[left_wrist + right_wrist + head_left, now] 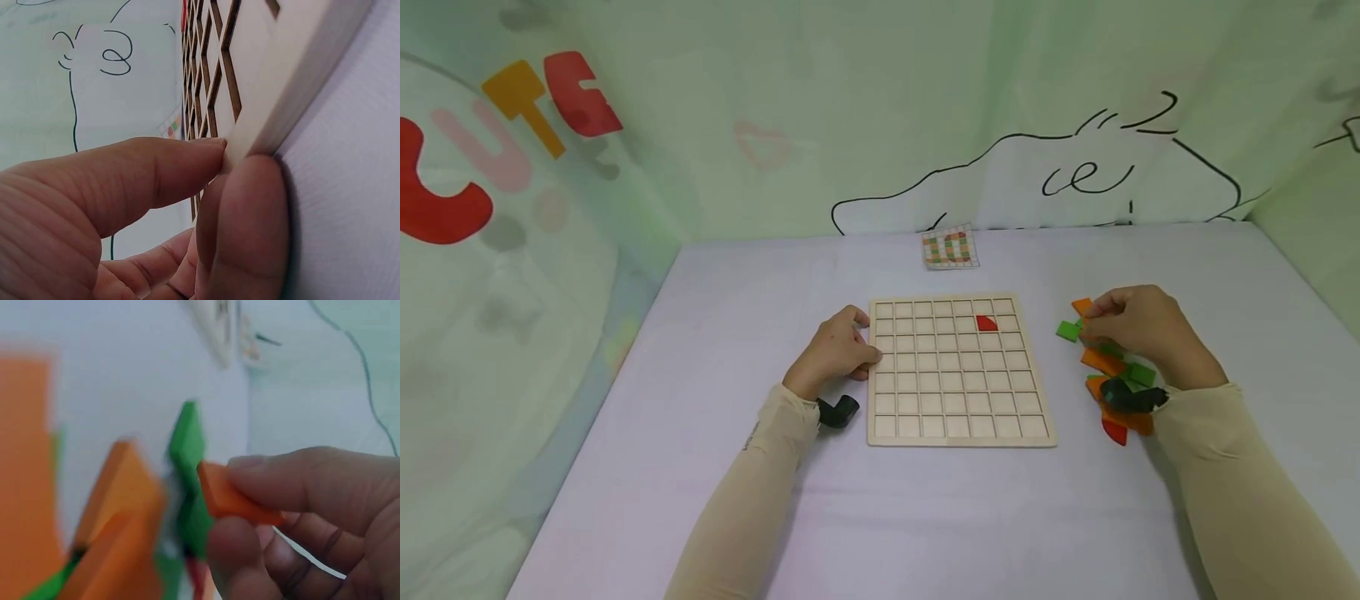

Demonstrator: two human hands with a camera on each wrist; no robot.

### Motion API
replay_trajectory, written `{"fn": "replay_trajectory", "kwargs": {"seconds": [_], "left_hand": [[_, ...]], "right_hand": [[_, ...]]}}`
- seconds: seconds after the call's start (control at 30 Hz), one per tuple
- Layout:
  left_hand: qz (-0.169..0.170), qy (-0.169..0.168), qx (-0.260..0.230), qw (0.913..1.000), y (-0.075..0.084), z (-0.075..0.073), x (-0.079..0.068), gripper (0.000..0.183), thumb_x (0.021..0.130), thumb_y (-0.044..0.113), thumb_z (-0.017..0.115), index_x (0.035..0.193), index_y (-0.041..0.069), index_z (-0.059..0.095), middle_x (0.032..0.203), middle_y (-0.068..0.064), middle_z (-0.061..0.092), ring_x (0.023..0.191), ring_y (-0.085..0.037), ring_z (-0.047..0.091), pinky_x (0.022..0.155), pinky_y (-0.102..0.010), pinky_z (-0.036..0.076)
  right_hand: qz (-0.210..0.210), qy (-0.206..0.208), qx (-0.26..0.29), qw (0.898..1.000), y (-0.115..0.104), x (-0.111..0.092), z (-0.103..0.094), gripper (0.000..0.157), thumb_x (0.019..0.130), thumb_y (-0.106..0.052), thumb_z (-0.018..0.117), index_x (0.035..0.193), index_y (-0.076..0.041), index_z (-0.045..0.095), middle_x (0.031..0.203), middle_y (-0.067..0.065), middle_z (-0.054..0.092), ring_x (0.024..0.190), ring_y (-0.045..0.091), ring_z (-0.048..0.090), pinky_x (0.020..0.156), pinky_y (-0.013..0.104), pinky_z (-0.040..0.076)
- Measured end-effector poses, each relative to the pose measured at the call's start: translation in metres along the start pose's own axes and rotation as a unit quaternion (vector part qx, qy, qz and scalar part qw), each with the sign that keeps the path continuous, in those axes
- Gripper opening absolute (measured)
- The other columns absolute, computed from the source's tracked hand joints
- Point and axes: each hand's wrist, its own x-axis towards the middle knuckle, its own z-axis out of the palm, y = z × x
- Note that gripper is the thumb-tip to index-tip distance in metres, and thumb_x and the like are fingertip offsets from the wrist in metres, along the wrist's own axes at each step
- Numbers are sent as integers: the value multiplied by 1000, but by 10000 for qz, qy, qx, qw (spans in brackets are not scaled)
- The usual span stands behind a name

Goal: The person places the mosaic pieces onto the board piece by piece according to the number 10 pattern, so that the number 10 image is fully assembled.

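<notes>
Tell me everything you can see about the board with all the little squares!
The board is pale and flat and looks like wood. Thin raised strips split its top into rows of square pockets, with a plain border around them. It lies on the white table, left of the colourful pieces. One red piece with a rounded side sits in a pocket near the far right corner; the other pockets are bare. The person's left hand pinches its left edge, thumb on top.
</notes>
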Motion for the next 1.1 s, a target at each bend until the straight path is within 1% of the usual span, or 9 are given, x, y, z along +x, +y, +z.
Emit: {"fn": "replay_trajectory", "kwargs": {"seconds": [0.1,0.17,0.3,0.4,0.57,0.73,0.93,1.1], "left_hand": [[11,-5,33,10000,0,-1,0,52,90,1,76,136,2,50,92,-13,60,65,-17,66,59,-27,62],[15,-7,47,10000,1,-1,-1,52,90,1,75,136,2,50,92,-13,60,65,-17,66,59,-27,62],[30,3,50,10000,1,-2,-1,52,90,1,75,135,2,50,94,-13,60,66,-17,66,60,-27,63],[35,42,40,10000,1,-3,0,51,90,1,75,135,2,50,95,-14,60,66,-17,67,60,-27,63],[10,43,-13,10000,2,-2,1,52,90,0,75,135,2,50,96,-13,59,66,-17,66,59,-27,62],[-51,32,-53,10000,4,-1,0,52,90,-1,75,135,2,50,97,-14,59,66,-17,66,59,-27,63],[13,44,-36,10000,4,-1,-1,51,90,0,75,134,1,50,92,-13,60,64,-17,66,58,-26,62],[18,49,30,10000,2,-2,-1,51,90,0,76,135,1,51,89,-12,60,63,-16,65,58,-26,62]], "right_hand": [[50,-218,481,9986,-10,2,0,43,96,-29,76,123,3,65,97,-4,74,83,16,69,71,28,59],[87,-378,775,9962,-17,5,2,45,98,-31,76,125,2,64,96,-7,75,84,13,71,74,27,60],[41,-626,1251,9902,-29,16,8,47,98,-30,76,128,2,61,96,-7,74,85,13,72,77,28,63],[-63,-734,1467,9864,-35,26,15,46,99,-27,75,130,3,60,100,-6,73,85,14,73,77,28,64],[-187,-810,1554,9844,-45,36,28,41,98,-19,74,129,4,61,100,-1,71,83,14,74,76,29,64],[-366,-984,1666,9804,-53,39,38,38,99,-14,72,130,6,60,99,2,72,83,15,74,75,29,64],[-477,-1100,1547,9807,-59,42,44,33,100,-11,70,127,7,61,96,5,74,82,16,73,72,29,64],[-535,-1217,1526,9793,-65,45,48,32,99,-10,71,124,7,62,95,8,73,79,18,71,71,30,64]]}}
